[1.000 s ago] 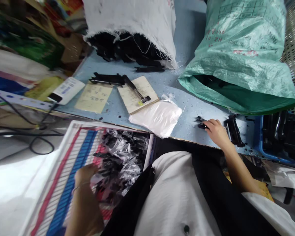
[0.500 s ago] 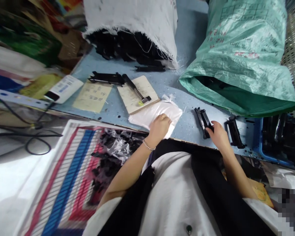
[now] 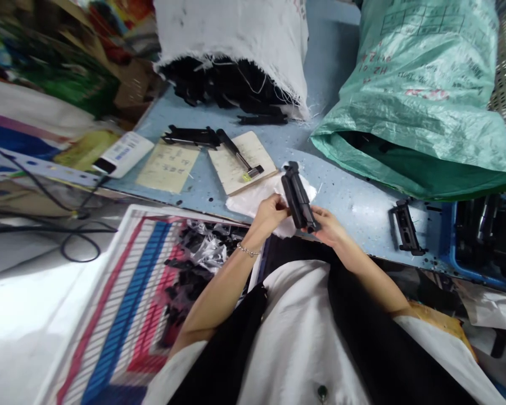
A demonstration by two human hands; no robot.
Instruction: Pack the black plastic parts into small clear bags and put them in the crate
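Both my hands meet over the near edge of the blue table (image 3: 354,197). My right hand (image 3: 326,225) is closed round the near end of a long black plastic part (image 3: 296,197), which points away from me. My left hand (image 3: 270,211), with a bracelet at the wrist, has its fingers pinched against the left side of that same part. Under the hands lies a pile of clear plastic bags (image 3: 253,198). A second black part (image 3: 406,228) rests on the table to the right.
A green woven sack (image 3: 421,101) and a white sack (image 3: 236,39) of black parts lie at the back. A striped sack (image 3: 152,281) with small black pieces sits at my left knee. Paper notes, a black tool, a scanner and a blue crate (image 3: 480,236) surround the spot.
My right hand lifted the black part from the table and carried it left. My left hand came up off the plastic bags to meet it.
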